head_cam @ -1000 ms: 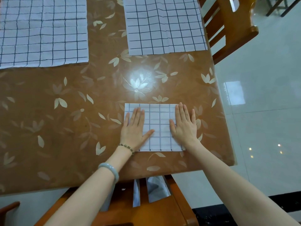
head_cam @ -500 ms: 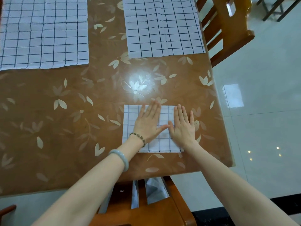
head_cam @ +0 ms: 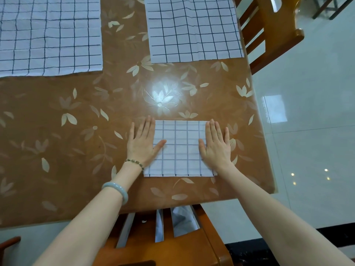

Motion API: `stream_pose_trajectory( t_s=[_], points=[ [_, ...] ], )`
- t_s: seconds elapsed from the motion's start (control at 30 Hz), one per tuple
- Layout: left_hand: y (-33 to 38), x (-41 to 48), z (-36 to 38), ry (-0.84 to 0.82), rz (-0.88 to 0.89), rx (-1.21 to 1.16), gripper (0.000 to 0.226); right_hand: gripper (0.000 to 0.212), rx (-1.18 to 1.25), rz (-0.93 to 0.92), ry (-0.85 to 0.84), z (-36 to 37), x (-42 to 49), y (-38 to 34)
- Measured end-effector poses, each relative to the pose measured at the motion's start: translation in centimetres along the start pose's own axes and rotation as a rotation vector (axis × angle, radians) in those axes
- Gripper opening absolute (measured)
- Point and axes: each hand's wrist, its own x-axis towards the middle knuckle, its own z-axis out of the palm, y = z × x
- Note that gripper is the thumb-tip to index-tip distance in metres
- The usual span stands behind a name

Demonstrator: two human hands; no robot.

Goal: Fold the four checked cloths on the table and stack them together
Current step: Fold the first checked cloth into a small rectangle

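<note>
Brown desk [head_cam: 57, 131], glossy cover with a pale leaf print, lamp glare just beyond the folded cloth [head_cam: 180, 148]. Glossy white tiled floor [head_cam: 317, 150] to the right of that cloth. One wooden chair [head_cam: 172, 250] is tucked in on the near side of it, a second chair [head_cam: 272, 35] far beyond it to the right.

Change over the last half second: the left hand [head_cam: 143, 145] was at the middle of the folded cloth, beside the right hand [head_cam: 217, 148]. It has now swept out to the cloth's left edge. The right hand has shifted slightly out to the right edge.

Fingers [head_cam: 143, 127] of both hands are straight, together and pressed flat, holding nothing. Thumbs point inward on the fabric; the left fingertips lie past the cloth on bare desk.

Reading: an outward smoothing stroke, so this fold looks finished.

Remaining: two cloths lie unfolded, the left cloth [head_cam: 50, 35] beyond and to the left of the folded one, the right cloth [head_cam: 194, 29] straight beyond it. No stack yet. Fourth cloth not identified; pale material shows through the near chair's slats, cannot tell what.
</note>
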Motion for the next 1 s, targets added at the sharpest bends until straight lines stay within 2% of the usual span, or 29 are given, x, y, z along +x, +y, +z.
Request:
stream_pose_trajectory(
  t_s=[0.17,0.37,0.47,0.6,0.9,1.0],
  points=[
    [-1.7,-1.6,-1.6,0.038,-0.152,-0.046,0.093,0.069,-0.006,0.003,-0.008,-0.2,0.0,-0.1],
    [7.7,-3.7,-1.6,0.025,0.194,-0.134,0.088,0.07,-0.012,0.006,-0.009,-0.2,0.0,-0.3],
    [9.2,-3.3,-0.2,0.0,0.19,-0.104,0.085,0.07,-0.01,0.009,-0.001,-0.4,0.0,-0.3],
    [6.8,-3.5,1.2,-0.042,0.181,-0.034,0.082,0.071,-0.016,0.003,0.003,-0.3,0.0,-0.2],
    [-1.5,-6.6,1.2,-0.064,-0.003,-0.007,0.086,0.07,-0.021,0.009,-0.021,-0.3,-0.1,-0.2],
    [-2.3,-6.8,-0.4,0.032,-0.145,-0.184,0.081,0.07,-0.031,0.005,-0.036,-0.4,-0.1,-0.2]
  ],
)
